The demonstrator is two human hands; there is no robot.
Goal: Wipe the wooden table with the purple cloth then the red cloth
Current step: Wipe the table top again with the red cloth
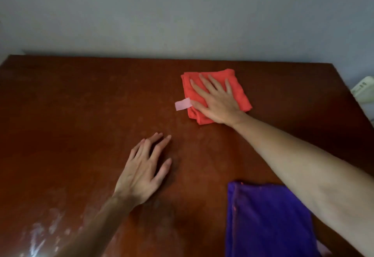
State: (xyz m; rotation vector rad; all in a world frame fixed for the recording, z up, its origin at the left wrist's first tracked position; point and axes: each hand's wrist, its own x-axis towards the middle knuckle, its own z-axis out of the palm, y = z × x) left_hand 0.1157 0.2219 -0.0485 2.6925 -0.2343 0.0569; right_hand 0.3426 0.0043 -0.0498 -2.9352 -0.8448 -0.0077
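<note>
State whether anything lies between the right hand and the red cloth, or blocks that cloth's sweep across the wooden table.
Nothing lies between them: the right hand rests flat on the red cloth. On the wooden table, the left hand lies in the path toward the near side, and the purple cloth occupies the near right.

The right hand [217, 103] lies flat on one folded cloth [240, 95] far right on the table [81, 115]; the left hand [141, 173] rests mid-table; the other cloth [267, 222] lies nearer, under the right forearm
</note>
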